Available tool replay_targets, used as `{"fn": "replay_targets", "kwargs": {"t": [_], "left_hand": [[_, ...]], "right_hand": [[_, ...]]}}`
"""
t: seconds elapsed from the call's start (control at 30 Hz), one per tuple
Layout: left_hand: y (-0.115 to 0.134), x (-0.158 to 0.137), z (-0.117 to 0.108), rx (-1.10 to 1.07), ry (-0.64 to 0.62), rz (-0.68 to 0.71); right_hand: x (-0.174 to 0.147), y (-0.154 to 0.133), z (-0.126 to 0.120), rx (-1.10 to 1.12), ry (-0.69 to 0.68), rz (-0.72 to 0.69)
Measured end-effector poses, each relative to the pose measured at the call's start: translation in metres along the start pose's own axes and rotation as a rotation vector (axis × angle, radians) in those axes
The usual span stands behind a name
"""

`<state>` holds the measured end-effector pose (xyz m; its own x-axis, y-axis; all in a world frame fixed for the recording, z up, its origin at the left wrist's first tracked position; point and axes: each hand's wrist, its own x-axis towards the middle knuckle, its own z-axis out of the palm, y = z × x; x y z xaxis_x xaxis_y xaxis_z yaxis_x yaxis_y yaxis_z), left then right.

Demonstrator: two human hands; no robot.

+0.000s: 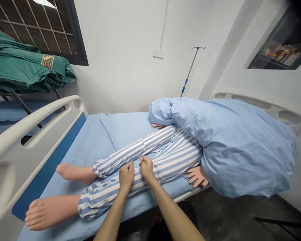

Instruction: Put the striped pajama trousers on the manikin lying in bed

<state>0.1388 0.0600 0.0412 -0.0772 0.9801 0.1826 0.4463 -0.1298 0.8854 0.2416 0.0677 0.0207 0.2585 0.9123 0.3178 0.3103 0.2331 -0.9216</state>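
White walls (120, 47) surround a hospital bed (135, 125), with a barred window (35, 28) at upper left and a socket plate (158, 54) and IV pole (190, 71) beyond the bed's far edge. Blue sheeting (90, 140) covers the bed between a white footboard (37, 118) and a headboard (274, 108). Lying lengthwise is a manikin (137, 149) in blue-and-white striped trousers (183, 152); its bare feet (57, 209) point to the footboard, and a bulky light-blue quilt (228, 140) hides its upper body at the head end. One manikin hand (197, 176) shows at the near edge, another pokes out farther across. The person's left hand (126, 171) and right hand (146, 167), side by side and slightly apart, are curled into fists over the nearer trouser leg (175, 164); whether cloth is caught in either cannot be seen. Behind the footboard lies green velvety cloth (17, 67) with a patterned patch (47, 61), its motif too small to read. Coloured items (288, 53) behind the right-hand pane (259, 60) are too blurred to name.
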Motion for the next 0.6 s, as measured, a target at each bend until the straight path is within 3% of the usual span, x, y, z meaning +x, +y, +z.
{"fn": "replay_targets", "kwargs": {"t": [0.17,0.4,0.6], "left_hand": [[0.018,0.005,0.025,-0.190,-0.048,0.000],[0.010,-0.002,0.034,-0.078,-0.012,0.016],[0.011,-0.002,0.034,-0.003,-0.062,0.077]], "right_hand": [[0.004,0.001,-0.004,0.072,0.038,0.013],[0.007,0.003,-0.007,0.097,-0.003,0.032],[0.020,0.003,-0.045,-0.045,-0.060,-0.031]]}}
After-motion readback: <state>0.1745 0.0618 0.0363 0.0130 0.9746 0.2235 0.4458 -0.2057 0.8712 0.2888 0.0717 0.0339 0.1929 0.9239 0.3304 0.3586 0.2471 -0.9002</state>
